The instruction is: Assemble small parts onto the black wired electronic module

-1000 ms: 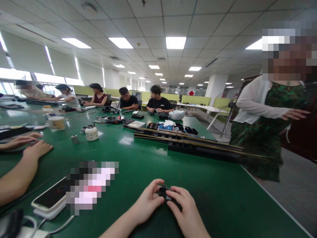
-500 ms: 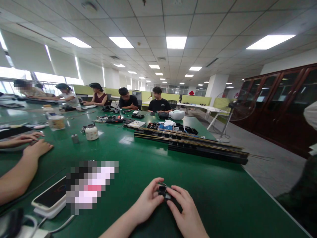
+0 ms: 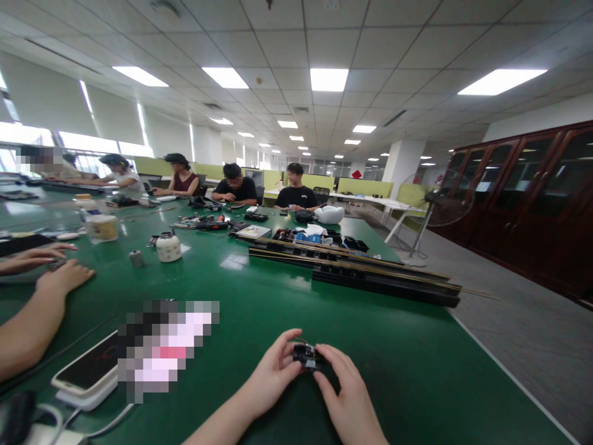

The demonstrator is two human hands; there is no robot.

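Between my two hands, just above the green table (image 3: 222,346), is a small black part (image 3: 304,357) with a shiny metal piece on its top and a pale patch on its front. My left hand (image 3: 273,374) grips its left end, thumb in front and fingers behind. My right hand (image 3: 347,389) pinches the right end between thumb and fingertips. A thin wire or strip rises near my left index finger. Fingers hide both ends of the part, so its exact kind cannot be told.
Long black rails (image 3: 384,285) with thin brass-coloured rods lie beyond my hands. To the left are a phone (image 3: 88,364) on a white stand with cables, a white jar (image 3: 168,247) and a co-worker's hands (image 3: 65,278). A floor fan (image 3: 430,198) stands at right.
The black part has turned in my fingers, and more of its front and the metal piece show. The person at the right edge has gone out of view.
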